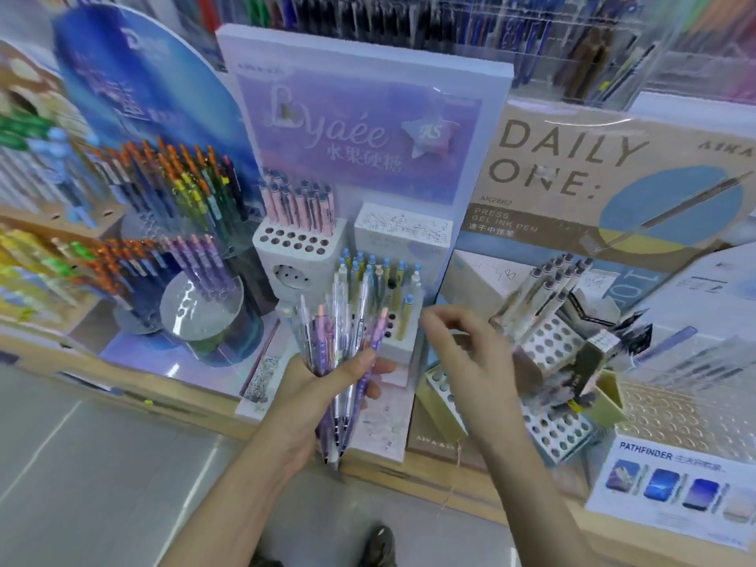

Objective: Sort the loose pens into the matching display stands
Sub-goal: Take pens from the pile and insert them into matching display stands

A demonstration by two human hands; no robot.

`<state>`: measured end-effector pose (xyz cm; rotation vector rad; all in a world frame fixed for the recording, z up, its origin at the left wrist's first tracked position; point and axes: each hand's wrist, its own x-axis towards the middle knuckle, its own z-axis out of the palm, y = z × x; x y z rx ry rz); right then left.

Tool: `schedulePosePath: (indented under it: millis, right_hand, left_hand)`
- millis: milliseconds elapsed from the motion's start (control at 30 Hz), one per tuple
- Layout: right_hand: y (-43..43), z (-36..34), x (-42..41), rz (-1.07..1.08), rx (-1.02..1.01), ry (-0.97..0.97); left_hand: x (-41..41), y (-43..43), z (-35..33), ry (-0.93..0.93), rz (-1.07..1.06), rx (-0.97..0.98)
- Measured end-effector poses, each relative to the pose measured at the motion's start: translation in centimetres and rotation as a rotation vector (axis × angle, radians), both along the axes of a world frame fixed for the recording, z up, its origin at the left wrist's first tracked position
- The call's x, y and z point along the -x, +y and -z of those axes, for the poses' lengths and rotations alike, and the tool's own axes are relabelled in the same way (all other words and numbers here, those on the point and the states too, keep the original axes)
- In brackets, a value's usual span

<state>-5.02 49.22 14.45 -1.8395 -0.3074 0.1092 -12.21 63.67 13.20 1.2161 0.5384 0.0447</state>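
Stationery shelving [429, 474] fills the view; the left hand [327, 390] grips the loose pens [347, 337], fingers curled round them, just before the white stand [403, 349]. The right hand [462, 354] hovers beside it, fingers loosely curled and, through the blur, seemingly empty. It should pinch 1 pen by its cap and match colours first.

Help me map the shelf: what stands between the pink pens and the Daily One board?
In the head view, a white scribble-covered test pad stands between the pink pens and the Daily One board.
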Motion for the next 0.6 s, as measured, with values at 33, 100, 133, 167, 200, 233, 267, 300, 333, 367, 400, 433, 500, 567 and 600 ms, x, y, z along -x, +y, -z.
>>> schedulePosePath:
  millis: [33, 100, 133, 167, 200, 233, 267, 300, 333, 367, 400, 433, 500, 567, 600]
  right_hand:
    - [1.7, -0.3, 0.3, -0.108, -0.032, 0.132]
    - [4.9, -0.8, 0.8, -0.217, -0.092, 0.272]
    - [6.3, -0.8, 1.1, -0.236, -0.12, 0.3]
    - [7.4, -0.8, 1.4, -0.244, -0.139, 0.305]
    - [8.8, -0.6, 1.8, -0.246, -0.145, 0.302]
    - [9.6, -0.3, 2.1, -0.233, -0.141, 0.285]
    - [10.8, -0.1, 2.5, -0.211, -0.137, 0.262]
    - [12.0, 0.1, 2.9, -0.187, -0.13, 0.233]
    - [13.2, 0.2, 3.4, -0.162, -0.126, 0.202]
    - [14.4, 0.3, 3.8, -0.133, -0.129, 0.177]
    - [15.5, 0.3, 4.2, -0.101, -0.151, 0.16]
    - [16.5, 0.3, 4.5, -0.063, -0.183, 0.142]
    - [18.5, 0.1, 4.8, 0.011, -0.218, 0.067]
    - [20.4, 0.2, 4.8, 0.061, -0.21, -0.008]
    - [21.5, 0.4, 4.7, 0.08, -0.205, -0.023]
  left_hand:
    - [0.3, 0.7, -0.2, -0.007, -0.014, -0.009]
    - [1.0, 2.3, -0.4, -0.008, -0.057, -0.019]
    - [1.4, 3.3, -0.3, -0.009, -0.08, -0.021]
    - [1.7, 4.1, -0.3, -0.003, -0.094, -0.022]
    - [2.2, 5.2, -0.4, 0.004, -0.103, -0.028]
    - [2.5, 6.1, -0.4, 0.018, -0.109, -0.031]
    - [2.9, 7.2, -0.3, 0.026, -0.126, -0.028]
    - [3.4, 8.4, -0.2, 0.028, -0.158, -0.015]
    - [3.7, 9.7, 0.0, 0.027, -0.193, -0.011]
    - [4.1, 10.9, 0.1, 0.031, -0.225, -0.016]
    - [4.5, 12.2, 0.4, 0.032, -0.243, -0.031]
    - [4.8, 13.5, 0.5, 0.034, -0.257, -0.035]
    - [5.4, 16.2, 0.8, 0.033, -0.253, -0.045]
    - [5.9, 19.0, 1.3, 0.061, -0.261, -0.076]
    - [6.0, 20.5, 1.6, 0.077, -0.263, -0.103]
